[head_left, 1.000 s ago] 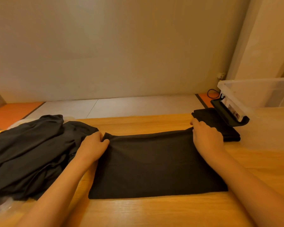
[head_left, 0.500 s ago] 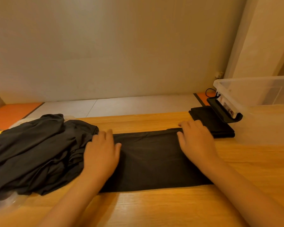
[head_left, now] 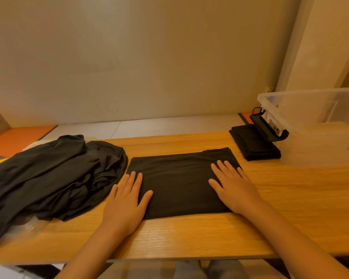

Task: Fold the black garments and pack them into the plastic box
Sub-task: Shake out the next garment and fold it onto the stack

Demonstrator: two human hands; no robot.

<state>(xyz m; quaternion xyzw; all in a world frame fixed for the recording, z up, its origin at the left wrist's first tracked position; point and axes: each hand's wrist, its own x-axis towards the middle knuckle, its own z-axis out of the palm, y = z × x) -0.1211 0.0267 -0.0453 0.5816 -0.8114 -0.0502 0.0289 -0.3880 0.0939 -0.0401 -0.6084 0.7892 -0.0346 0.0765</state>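
Observation:
A black garment [head_left: 179, 178] lies folded into a flat rectangle in the middle of the wooden table [head_left: 290, 208]. My left hand [head_left: 127, 200] rests flat on its left end, fingers spread. On its right end my right hand [head_left: 233, 186] presses down flat in the same way. A heap of unfolded black garments [head_left: 48, 174] sits at the left. A small folded black garment [head_left: 254, 142] lies beside the clear plastic box [head_left: 318, 125] at the right, whose black latch handle [head_left: 268, 127] hangs over it.
A wall runs behind the table, with white and orange floor below it. Crumpled clear plastic [head_left: 28, 226] pokes out under the heap at the left. The table's near edge is just below my forearms.
Both hands let go of the garment's far edge after folding it toward me. They now lie flat on the narrower rectangle, having slid down it toward me.

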